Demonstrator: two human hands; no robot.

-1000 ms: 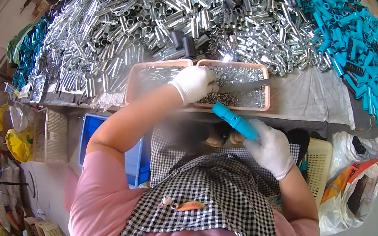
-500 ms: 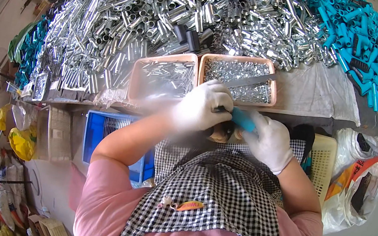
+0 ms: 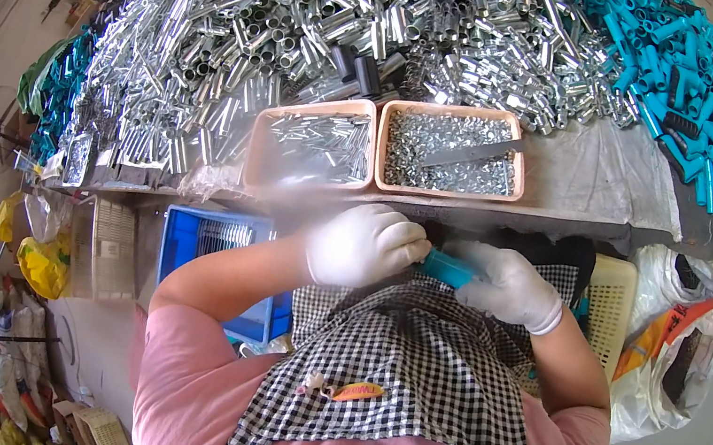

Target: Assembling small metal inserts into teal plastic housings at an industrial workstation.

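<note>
Low in front of my checked apron, my right hand (image 3: 512,288), in a white glove, grips a teal plastic handle (image 3: 446,269) lying roughly sideways. Its fingers are smeared by motion. From the other side, my white-gloved left hand (image 3: 362,247) is closed, fingertips against the handle's left end. Whatever sits inside that fist is hidden. A pale, blurred streak (image 3: 298,201) shows just beyond the left wrist; its kind cannot be made out. Both hands are nearer to me than the table edge.
Two pinkish trays, one of metal pins (image 3: 319,135) and one of small metal parts with a flat bar (image 3: 473,155), stand at the table edge. Behind lie heaped metal tubes (image 3: 295,31) and teal handles (image 3: 687,81). Blue (image 3: 182,239) and cream crates (image 3: 609,305) flank me.
Both hands have come down toward me, away from the trays, with the teal handle. My left hand has shifted slightly left and no longer covers the trays' near corners.
</note>
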